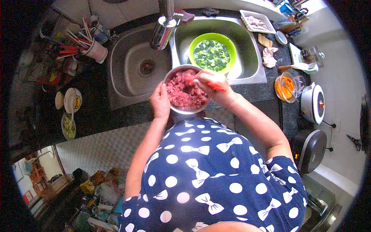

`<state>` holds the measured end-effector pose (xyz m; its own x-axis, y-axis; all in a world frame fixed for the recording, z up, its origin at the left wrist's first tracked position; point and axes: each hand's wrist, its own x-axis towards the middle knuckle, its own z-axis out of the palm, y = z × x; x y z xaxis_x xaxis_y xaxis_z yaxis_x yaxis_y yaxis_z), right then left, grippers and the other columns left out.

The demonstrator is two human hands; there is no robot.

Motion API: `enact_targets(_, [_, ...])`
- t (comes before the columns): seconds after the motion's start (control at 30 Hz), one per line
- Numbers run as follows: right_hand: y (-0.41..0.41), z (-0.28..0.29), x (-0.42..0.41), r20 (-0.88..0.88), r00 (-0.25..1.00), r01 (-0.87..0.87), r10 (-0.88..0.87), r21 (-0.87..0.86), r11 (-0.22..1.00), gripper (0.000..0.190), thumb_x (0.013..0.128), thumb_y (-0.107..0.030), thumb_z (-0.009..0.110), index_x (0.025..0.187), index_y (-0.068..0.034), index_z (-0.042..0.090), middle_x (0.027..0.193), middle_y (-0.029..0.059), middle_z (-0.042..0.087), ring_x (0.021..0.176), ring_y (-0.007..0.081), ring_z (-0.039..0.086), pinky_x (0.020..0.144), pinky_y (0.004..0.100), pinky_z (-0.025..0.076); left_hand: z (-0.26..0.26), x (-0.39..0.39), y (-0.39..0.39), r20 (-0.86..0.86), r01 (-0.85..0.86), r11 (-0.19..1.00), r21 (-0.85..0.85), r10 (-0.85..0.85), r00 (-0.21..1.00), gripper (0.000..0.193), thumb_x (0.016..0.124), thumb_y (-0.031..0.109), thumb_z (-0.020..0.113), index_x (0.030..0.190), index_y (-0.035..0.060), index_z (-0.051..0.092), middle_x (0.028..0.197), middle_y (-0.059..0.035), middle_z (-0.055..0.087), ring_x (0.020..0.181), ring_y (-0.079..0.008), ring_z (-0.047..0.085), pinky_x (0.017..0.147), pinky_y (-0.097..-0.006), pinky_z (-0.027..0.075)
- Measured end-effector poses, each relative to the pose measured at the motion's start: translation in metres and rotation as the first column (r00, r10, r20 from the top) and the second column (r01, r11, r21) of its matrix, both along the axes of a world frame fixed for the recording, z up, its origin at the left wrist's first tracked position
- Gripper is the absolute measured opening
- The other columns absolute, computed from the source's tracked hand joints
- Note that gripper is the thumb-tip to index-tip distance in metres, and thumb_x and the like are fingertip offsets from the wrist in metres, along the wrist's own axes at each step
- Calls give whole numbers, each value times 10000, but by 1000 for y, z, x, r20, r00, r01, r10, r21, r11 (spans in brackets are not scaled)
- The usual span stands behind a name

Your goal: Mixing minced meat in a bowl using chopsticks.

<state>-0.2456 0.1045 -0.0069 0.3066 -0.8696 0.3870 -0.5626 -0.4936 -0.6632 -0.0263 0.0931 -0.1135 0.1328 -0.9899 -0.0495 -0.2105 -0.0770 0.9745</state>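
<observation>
My left hand (160, 101) grips the left side of a round metal bowl (189, 112) at the counter's front edge. Inside the bowl lies pink minced meat (181, 94), with a dark hollow near its middle. My right hand (215, 84) is closed around red chopsticks (218, 87) over the bowl's right side; their tips are blurred in the meat. Just behind the bowl, a lime-green basin (233, 52) of chopped leafy greens (213, 53) in water stands in the right sink.
A metal faucet (162, 33) rises between two sinks. Rightward are a white tray of raw meat (256, 21), a bowl of orange slices (285, 87), and a white electric cooker (313, 103). Leftward stand a chopstick holder (98, 52) and a small white bowl (69, 100).
</observation>
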Motion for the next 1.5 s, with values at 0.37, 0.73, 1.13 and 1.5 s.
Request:
enact_targets(0.37, [14, -23, 42, 157, 986, 54, -56, 13, 998, 153, 857, -131, 688, 784, -58, 576, 772, 134, 586, 735, 339, 602, 660, 416, 493, -9, -1, -3, -37, -39, 999, -11, 38, 999, 312, 989, 194, 565, 1184, -38, 642, 1092, -124, 705, 984, -141, 636, 901, -296, 490])
enact_targets(0.73, [4, 36, 14, 181, 952, 206, -246, 216, 954, 172, 938, -134, 612, 822, -8, 599, 732, 125, 591, 685, 238, 586, 616, 365, 460, 0, -2, 1, -4, -54, 998, 10, 54, 999, 316, 992, 194, 563, 1176, -50, 643, 1087, -110, 702, 972, -136, 629, 900, -295, 490])
enact_targets(1.13, [21, 22, 14, 119, 987, 78, -106, 220, 972, 131, 880, -129, 667, 831, -22, 609, 787, 159, 597, 786, 340, 613, 695, 429, 486, 0, -4, 1, -62, -52, 999, 13, 53, 997, 306, 997, 187, 553, 1169, -50, 642, 1069, -109, 701, 959, -135, 628, 882, -288, 489])
enact_targets(1.5, [12, -27, 21, 174, 980, 82, -97, 90, 993, 52, 893, -84, 655, 910, -35, 655, 849, 120, 663, 792, 249, 652, 722, 350, 518, -6, -3, 23, -102, 1, 998, 67, 6, 995, 267, 1016, 165, 500, 1194, -26, 556, 1066, -93, 650, 940, -136, 596, 869, -289, 479])
